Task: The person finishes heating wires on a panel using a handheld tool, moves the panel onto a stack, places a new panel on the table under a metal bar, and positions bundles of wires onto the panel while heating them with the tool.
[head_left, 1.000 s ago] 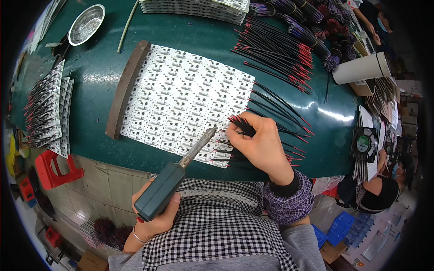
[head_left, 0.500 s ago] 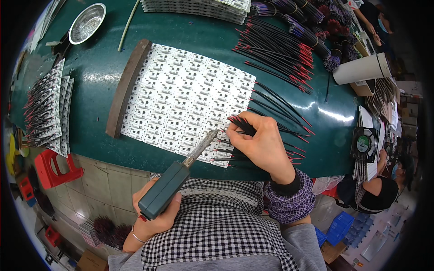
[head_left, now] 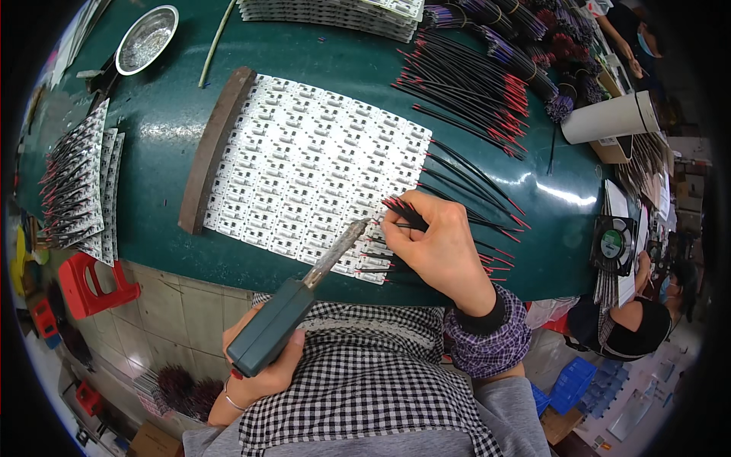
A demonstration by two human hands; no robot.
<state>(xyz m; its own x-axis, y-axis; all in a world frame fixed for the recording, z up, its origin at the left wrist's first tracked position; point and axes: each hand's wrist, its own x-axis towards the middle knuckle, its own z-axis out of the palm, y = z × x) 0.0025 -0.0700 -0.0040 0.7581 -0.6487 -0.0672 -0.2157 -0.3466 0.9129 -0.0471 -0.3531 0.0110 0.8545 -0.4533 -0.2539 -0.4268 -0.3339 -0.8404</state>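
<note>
- head view: left hand [head_left: 263, 365] is clamped on a soldering iron [head_left: 304, 301], tip at the circuit-board panel [head_left: 312, 171] near edge; a slip could bridge neighbouring pads
- right hand [head_left: 438, 247] pinches black wires [head_left: 400, 213] beside the hot tip; fingers risk a burn, or a wire may shift off its pad

Head view, steeply down, close over bench [head_left: 175, 137]

iron [head_left: 301, 301]: dark green handle, metal tip, slanting up-right, tip meeting the wire ends just left of the right fingertips [head_left: 392, 228] | wires [head_left: 403, 213]: black, red-tipped bundle, fanning out from the pinching right fingers | panel [head_left: 312, 171]: white circuit boards, lying flat beneath both
</note>
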